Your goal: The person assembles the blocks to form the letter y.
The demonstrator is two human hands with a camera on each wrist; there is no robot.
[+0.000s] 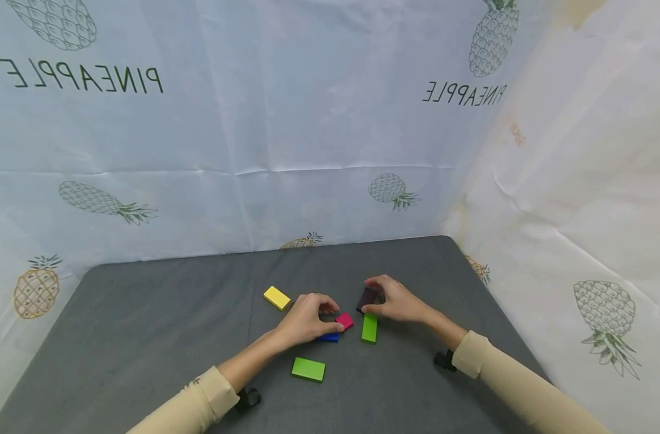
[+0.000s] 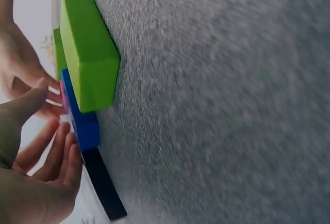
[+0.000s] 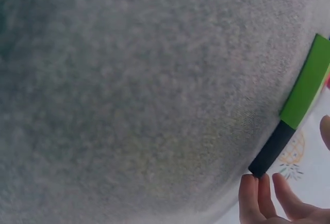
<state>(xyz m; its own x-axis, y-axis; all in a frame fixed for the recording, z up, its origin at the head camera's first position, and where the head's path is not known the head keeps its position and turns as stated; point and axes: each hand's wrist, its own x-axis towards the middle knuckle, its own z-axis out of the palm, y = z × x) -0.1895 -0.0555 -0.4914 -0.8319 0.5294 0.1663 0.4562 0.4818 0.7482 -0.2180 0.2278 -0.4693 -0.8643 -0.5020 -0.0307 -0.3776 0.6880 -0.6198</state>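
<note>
My left hand hovers close around a small pink block and a blue block, partly covered by the hand. In the left wrist view its thumb and fingers stand apart, beside the blue block; contact with the pink one is unclear. A black block lies beyond the blue one there. My right hand reaches over a dark block. Its fingertips touch that block's far end in the right wrist view, with the thumb off it. A green block meets the dark one end to end.
A yellow block lies farther back to the left. Nearer the front, another green block lies flat on the grey tabletop. Cloth printed with pineapples hangs behind the table and along its right side.
</note>
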